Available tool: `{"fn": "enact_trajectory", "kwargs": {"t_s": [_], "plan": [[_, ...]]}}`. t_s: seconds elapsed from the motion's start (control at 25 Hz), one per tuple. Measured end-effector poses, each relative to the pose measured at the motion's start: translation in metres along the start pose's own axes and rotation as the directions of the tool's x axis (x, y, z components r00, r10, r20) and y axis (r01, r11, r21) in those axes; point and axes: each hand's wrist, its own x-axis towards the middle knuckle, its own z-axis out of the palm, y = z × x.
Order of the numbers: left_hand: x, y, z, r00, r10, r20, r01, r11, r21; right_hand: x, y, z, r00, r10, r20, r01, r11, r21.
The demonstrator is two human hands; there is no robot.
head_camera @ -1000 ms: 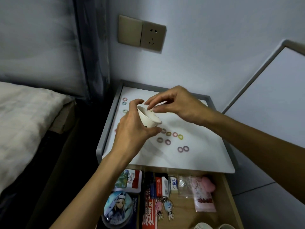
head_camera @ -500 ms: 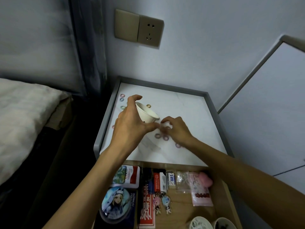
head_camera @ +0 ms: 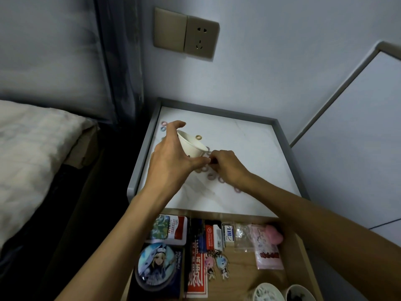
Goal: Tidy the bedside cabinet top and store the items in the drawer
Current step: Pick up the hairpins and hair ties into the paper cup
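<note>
Several small coloured rings [head_camera: 211, 176] lie loose on the white cabinet top [head_camera: 249, 148], so the tidying looks roughly midway. Two sit at the far left edge. Next, the left hand [head_camera: 171, 161] grasps a little white cup [head_camera: 192, 144], tipped rightward. Just beside its rim the right hand [head_camera: 225, 166] curls its fingertips in a pinch; whether it has a ring I cannot tell. More thin, soft-looking loops trail right and nearer. Nearest, the open drawer [head_camera: 243, 263] already holds packets [head_camera: 268, 246] and keychains [head_camera: 217, 263].
</note>
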Motion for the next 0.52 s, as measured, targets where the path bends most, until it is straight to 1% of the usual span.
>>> {"fn": "enact_trajectory", "kwargs": {"t_s": [0.04,0.08,0.12,0.16,0.2,0.28,0.32,0.36,0.4,0.44,0.48,0.52], "plan": [[0.0,0.0,0.0,1.0,0.0,0.0,0.0,1.0,0.001,-0.001,-0.002,-0.005,1.0,0.024,0.008,-0.025,0.999,0.03],[0.0,-0.001,-0.001,1.0,0.0,0.0,0.0,1.0,0.005,-0.001,-0.005,-0.013,0.998,0.055,-0.014,-0.054,0.995,0.08],[0.0,-0.002,-0.001,1.0,0.002,0.002,-0.002,1.0,0.009,-0.002,-0.009,-0.023,0.995,0.084,-0.061,-0.072,0.982,0.175],[0.0,-0.002,-0.001,1.0,0.002,0.004,-0.002,1.0,0.012,-0.003,-0.016,-0.036,0.99,0.091,-0.111,-0.055,0.956,0.29],[0.001,-0.003,-0.001,1.0,0.0,0.009,0.0,1.0,0.013,-0.005,-0.025,-0.052,0.986,0.07,-0.151,-0.003,0.914,0.405],[0.0,-0.003,0.002,1.0,-0.011,0.025,0.011,1.0,0.002,-0.014,-0.05,-0.082,0.986,-0.066,-0.152,0.141,0.817,0.559],[0.0,-0.002,0.004,0.999,-0.01,0.032,0.011,1.0,-0.009,-0.02,-0.064,-0.092,0.98,-0.157,-0.124,0.2,0.788,0.582],[-0.001,-0.001,0.005,0.999,-0.002,0.039,0.003,1.0,-0.025,-0.025,-0.076,-0.098,0.965,-0.249,-0.082,0.251,0.789,0.561],[-0.001,-0.001,0.006,0.999,0.011,0.044,-0.009,0.999,-0.044,-0.03,-0.086,-0.1,0.946,-0.321,-0.038,0.296,0.814,0.5],[-0.002,0.0,0.007,0.999,0.023,0.048,-0.02,0.998,-0.064,-0.034,-0.091,-0.1,0.932,-0.362,-0.006,0.33,0.843,0.425],[-0.002,0.0,0.008,0.998,0.03,0.05,-0.026,0.997,-0.079,-0.038,-0.092,-0.101,0.929,-0.37,0.001,0.341,0.859,0.382],[-0.003,0.001,0.008,0.998,0.031,0.049,-0.027,0.996,-0.084,-0.04,-0.089,-0.103,0.936,-0.351,-0.027,0.333,0.857,0.393]]}}
